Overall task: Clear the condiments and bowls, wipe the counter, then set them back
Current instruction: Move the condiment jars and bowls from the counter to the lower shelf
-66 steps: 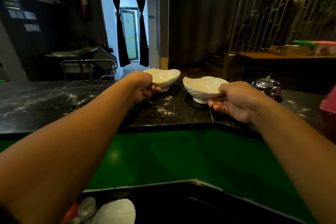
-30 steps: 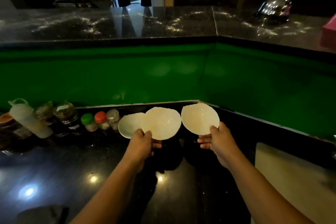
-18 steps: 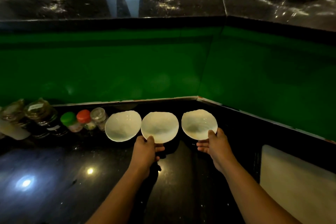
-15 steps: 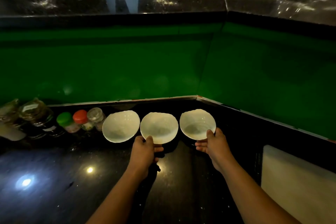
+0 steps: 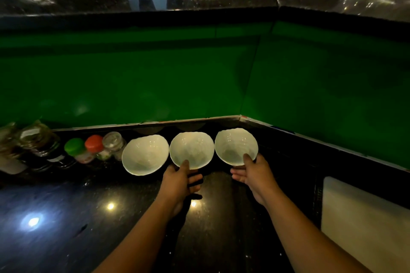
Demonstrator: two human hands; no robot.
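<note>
Middle bowl [image 5: 192, 150], right bowl [image 5: 235, 145] upright, openings upward, aligned left-to-right along green wall [image 5: 155, 77]. Middle bowl rim pinched by left hand [image 5: 179, 184]; right bowl rim by right hand [image 5: 255, 175].

3 white bowls upright in a row at the back corner of the black counter [image 5: 88, 217] | left bowl [image 5: 145, 155], middle bowl [image 5: 192, 150], right bowl [image 5: 236, 145], rims close together | just left, upright: green-capped jar [image 5: 74, 146], red-capped jar [image 5: 94, 143], clear-lidded jar [image 5: 113, 141]

Dim, grainy. Overhead lights glare as spots on the glossy black counter [image 5: 66, 239]; jars [image 5: 40, 142] at its left edge blurred; wide-angle bending at edges.
</note>
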